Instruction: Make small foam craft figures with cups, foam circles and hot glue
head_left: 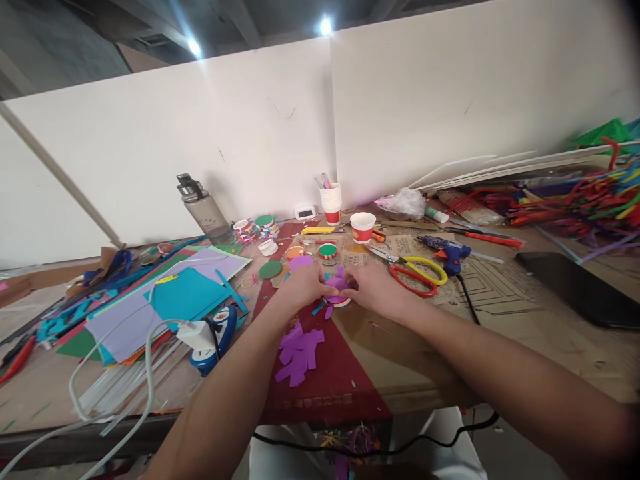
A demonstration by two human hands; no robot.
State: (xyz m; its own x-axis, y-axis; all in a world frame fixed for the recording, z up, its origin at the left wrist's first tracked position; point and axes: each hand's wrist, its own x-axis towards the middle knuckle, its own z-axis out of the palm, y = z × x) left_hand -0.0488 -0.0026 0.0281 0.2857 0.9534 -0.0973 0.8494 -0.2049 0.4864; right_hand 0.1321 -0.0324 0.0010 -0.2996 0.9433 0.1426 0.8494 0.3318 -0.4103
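Note:
My left hand (306, 283) and my right hand (369, 285) meet at the middle of the table, thumbs and fingers closed on a purple paper piece (336, 287). The paper lies over a small round craft piece with a pale rim (342, 303), mostly hidden by the paper and my fingers. Purple strips stick out around its edge. Nearer to me rests a pile of cut purple paper strips (299, 353). Just beyond my hands are a green-topped round piece (327, 251), a purple disc (301, 262) and a dark green disc (271, 269).
Scissors (419, 273), a blue glue gun (447, 252) with its cord and a black phone (580, 288) lie to the right. Coloured paper sheets (187, 297) and a power strip (227, 327) are at left. Paper cups (363, 228) and a bottle (204, 210) stand behind.

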